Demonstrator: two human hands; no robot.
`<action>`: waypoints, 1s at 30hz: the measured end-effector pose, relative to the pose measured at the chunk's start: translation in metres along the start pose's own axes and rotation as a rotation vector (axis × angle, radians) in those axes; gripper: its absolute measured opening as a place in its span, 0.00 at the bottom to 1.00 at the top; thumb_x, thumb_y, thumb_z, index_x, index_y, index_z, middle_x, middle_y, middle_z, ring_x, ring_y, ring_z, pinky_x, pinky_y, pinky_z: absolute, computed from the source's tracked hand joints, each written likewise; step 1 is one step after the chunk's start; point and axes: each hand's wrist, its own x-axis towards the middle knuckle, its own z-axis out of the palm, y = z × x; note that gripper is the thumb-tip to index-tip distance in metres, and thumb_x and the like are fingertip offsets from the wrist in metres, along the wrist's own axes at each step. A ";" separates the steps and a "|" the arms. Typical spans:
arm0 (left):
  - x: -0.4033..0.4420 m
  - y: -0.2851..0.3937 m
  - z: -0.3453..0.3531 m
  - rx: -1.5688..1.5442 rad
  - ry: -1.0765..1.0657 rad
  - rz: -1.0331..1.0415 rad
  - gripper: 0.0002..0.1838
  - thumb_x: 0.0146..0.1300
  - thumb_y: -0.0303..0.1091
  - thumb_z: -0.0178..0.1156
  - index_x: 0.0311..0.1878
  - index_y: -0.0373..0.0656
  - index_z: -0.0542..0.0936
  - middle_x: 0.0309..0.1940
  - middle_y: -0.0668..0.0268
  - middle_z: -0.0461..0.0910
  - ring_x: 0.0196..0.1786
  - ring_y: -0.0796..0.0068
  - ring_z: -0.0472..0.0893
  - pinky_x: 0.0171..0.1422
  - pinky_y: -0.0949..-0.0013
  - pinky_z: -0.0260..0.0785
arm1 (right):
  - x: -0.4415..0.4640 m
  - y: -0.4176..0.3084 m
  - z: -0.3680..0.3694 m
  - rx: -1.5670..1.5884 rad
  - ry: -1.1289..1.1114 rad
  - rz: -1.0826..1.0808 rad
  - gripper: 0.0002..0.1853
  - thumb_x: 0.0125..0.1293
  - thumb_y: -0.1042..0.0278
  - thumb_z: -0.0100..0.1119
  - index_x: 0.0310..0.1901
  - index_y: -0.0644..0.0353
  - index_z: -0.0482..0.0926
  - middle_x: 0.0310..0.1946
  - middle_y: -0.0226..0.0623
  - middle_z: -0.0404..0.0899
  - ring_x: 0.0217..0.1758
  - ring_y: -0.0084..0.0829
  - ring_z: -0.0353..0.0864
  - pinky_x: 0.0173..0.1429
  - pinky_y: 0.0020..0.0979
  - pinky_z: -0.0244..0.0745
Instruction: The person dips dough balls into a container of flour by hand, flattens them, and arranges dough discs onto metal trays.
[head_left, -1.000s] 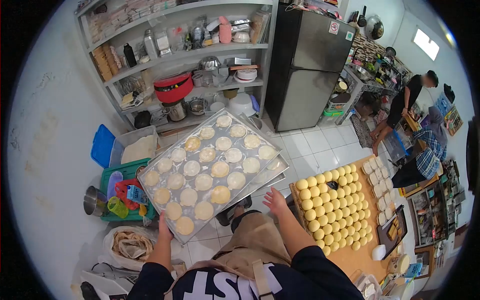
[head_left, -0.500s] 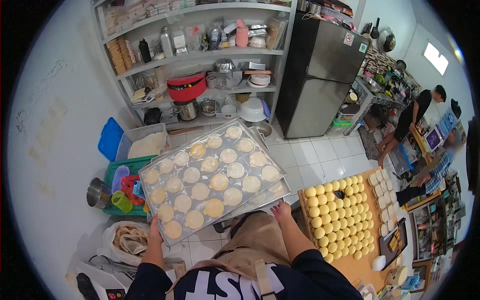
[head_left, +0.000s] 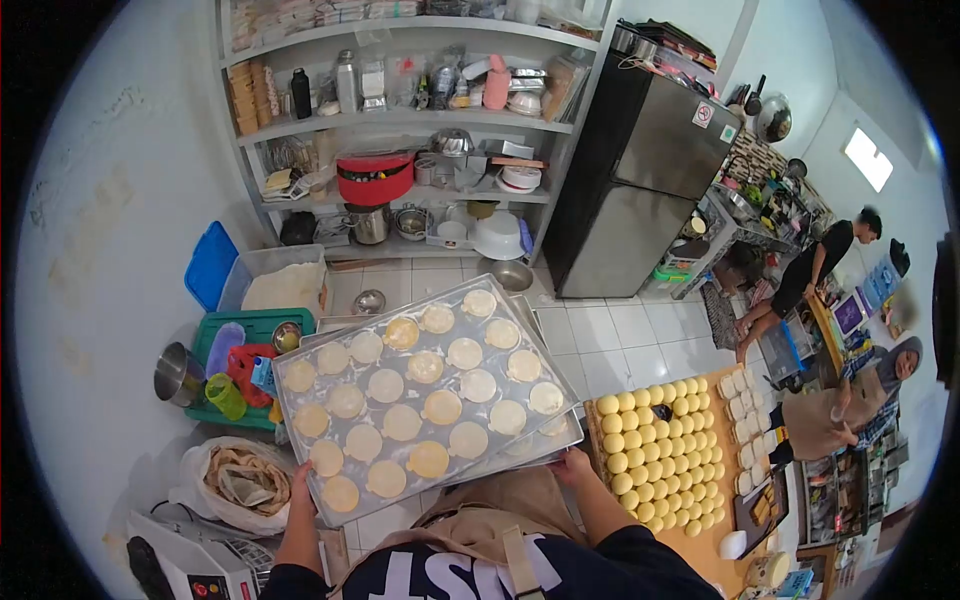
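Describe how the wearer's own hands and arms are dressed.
Both the left hand and the right hand are bare: no gloves, and no watch or bracelet shows. Dark, plain-looking short sleeves leave the forearms uncovered.

The clearest sign is on the fridge [head_left: 625, 232]: a white sticker [head_left: 703, 114] with a red ring and slash, its small caption too small to read. A smaller green and white sticker [head_left: 727, 132] beside it cannot be read either. The dark shirt [head_left: 610, 570] carries large white letters [head_left: 455, 573], upside down in this view and partly covered by a strap [head_left: 521, 562]; an S can be made out, but the whole word cannot. Print on the blue carton [head_left: 263, 376] at the left is too small to read.
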 end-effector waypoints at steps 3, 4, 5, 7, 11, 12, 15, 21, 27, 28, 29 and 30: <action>-0.001 0.007 0.000 0.010 0.038 -0.030 0.33 0.55 0.44 0.62 0.62 0.46 0.64 0.52 0.59 0.74 0.53 0.57 0.76 0.57 0.54 0.71 | 0.000 0.004 -0.015 0.063 -0.033 0.089 0.18 0.66 0.77 0.37 0.57 0.58 0.67 0.56 0.44 0.69 0.52 0.46 0.74 0.56 0.54 0.72; -0.006 0.011 0.002 0.019 0.044 -0.049 0.33 0.55 0.45 0.61 0.62 0.46 0.64 0.52 0.59 0.74 0.53 0.57 0.76 0.57 0.54 0.71 | -0.001 0.005 -0.015 0.038 -0.010 0.079 0.19 0.65 0.78 0.38 0.57 0.58 0.68 0.55 0.44 0.71 0.52 0.46 0.74 0.56 0.54 0.72; -0.012 0.014 0.004 0.031 0.050 -0.071 0.33 0.55 0.45 0.61 0.62 0.46 0.64 0.52 0.59 0.75 0.53 0.56 0.76 0.56 0.53 0.71 | -0.004 0.009 -0.019 0.016 0.015 0.072 0.19 0.64 0.78 0.38 0.56 0.58 0.68 0.54 0.44 0.72 0.53 0.46 0.74 0.56 0.54 0.73; -0.032 0.016 0.010 0.055 0.033 -0.116 0.32 0.55 0.47 0.60 0.62 0.45 0.65 0.52 0.58 0.75 0.53 0.55 0.76 0.57 0.52 0.71 | -0.017 0.017 -0.027 0.018 0.023 0.056 0.20 0.63 0.79 0.39 0.56 0.58 0.70 0.53 0.43 0.74 0.53 0.45 0.74 0.56 0.54 0.73; -0.053 0.038 0.032 0.144 0.004 -0.162 0.31 0.56 0.49 0.59 0.61 0.45 0.67 0.53 0.57 0.75 0.53 0.53 0.76 0.58 0.51 0.70 | -0.023 0.027 -0.032 0.063 -0.037 0.020 0.20 0.62 0.79 0.39 0.55 0.57 0.71 0.52 0.42 0.76 0.53 0.44 0.75 0.54 0.54 0.74; -0.052 0.039 0.029 0.135 0.012 -0.169 0.31 0.56 0.50 0.59 0.61 0.45 0.67 0.53 0.57 0.74 0.53 0.53 0.76 0.58 0.50 0.70 | -0.024 0.034 -0.038 0.057 -0.047 0.011 0.20 0.62 0.79 0.39 0.55 0.57 0.71 0.52 0.41 0.76 0.53 0.44 0.76 0.54 0.54 0.74; -0.054 0.031 0.012 0.109 0.006 -0.175 0.31 0.56 0.50 0.58 0.60 0.45 0.68 0.54 0.56 0.74 0.54 0.53 0.76 0.58 0.50 0.70 | -0.057 0.035 -0.038 0.257 0.040 0.046 0.21 0.61 0.80 0.39 0.55 0.56 0.71 0.52 0.42 0.76 0.53 0.44 0.76 0.53 0.54 0.74; -0.058 0.046 0.024 0.160 0.009 -0.210 0.30 0.57 0.51 0.57 0.60 0.45 0.68 0.54 0.56 0.74 0.53 0.53 0.76 0.57 0.50 0.71 | -0.090 0.037 -0.037 0.300 0.068 0.021 0.22 0.60 0.82 0.36 0.54 0.58 0.71 0.53 0.42 0.75 0.54 0.44 0.75 0.55 0.54 0.73; -0.069 0.048 0.038 0.253 0.012 -0.178 0.31 0.57 0.53 0.55 0.60 0.46 0.68 0.53 0.56 0.74 0.54 0.53 0.75 0.57 0.50 0.70 | -0.087 0.046 -0.051 0.208 0.037 0.014 0.23 0.58 0.86 0.40 0.56 0.58 0.70 0.52 0.42 0.74 0.54 0.44 0.74 0.56 0.53 0.71; -0.068 0.048 0.034 0.267 -0.004 -0.165 0.32 0.57 0.55 0.54 0.61 0.45 0.68 0.54 0.56 0.74 0.54 0.53 0.75 0.58 0.51 0.70 | -0.095 0.040 -0.046 0.190 0.047 0.032 0.23 0.59 0.85 0.42 0.56 0.59 0.69 0.51 0.42 0.74 0.54 0.43 0.74 0.55 0.52 0.71; -0.065 0.048 0.032 0.284 -0.025 -0.156 0.33 0.58 0.56 0.54 0.61 0.45 0.67 0.55 0.55 0.73 0.55 0.53 0.75 0.58 0.51 0.70 | -0.103 0.034 -0.041 0.176 0.063 0.048 0.23 0.59 0.84 0.43 0.57 0.60 0.68 0.51 0.42 0.74 0.54 0.43 0.74 0.55 0.51 0.71; -0.073 0.051 0.039 0.240 -0.002 -0.204 0.32 0.59 0.54 0.54 0.62 0.44 0.67 0.57 0.55 0.72 0.57 0.53 0.73 0.59 0.52 0.68 | -0.110 0.031 -0.038 0.167 0.083 0.063 0.23 0.60 0.84 0.45 0.58 0.60 0.67 0.50 0.42 0.75 0.53 0.42 0.74 0.54 0.50 0.71</action>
